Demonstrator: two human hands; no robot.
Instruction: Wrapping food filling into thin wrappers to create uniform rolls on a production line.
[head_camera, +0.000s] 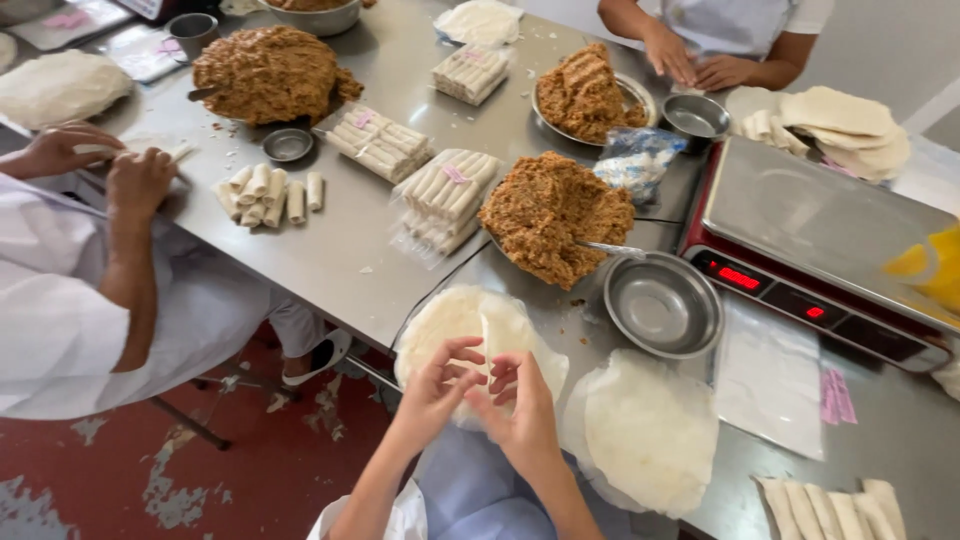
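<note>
My left hand (440, 380) and my right hand (520, 400) meet over a stack of thin round white wrappers (445, 325) at the near edge of the steel table (350, 240). Both pinch a white wrapper sheet (497, 340) that stands partly lifted off the stack. A second pile of round wrappers (650, 430) lies just right of my right hand. A mound of brown shredded filling (555, 215) with a spoon in it sits beyond the stack.
An empty steel bowl (662, 303) and a digital scale (815, 245) stand to the right. Finished rolls (268, 193) and bagged rolls (450, 190) lie mid-table. A person in white (90, 290) works at left, another person (700, 55) at the far side. Several rolls (830, 510) lie near right.
</note>
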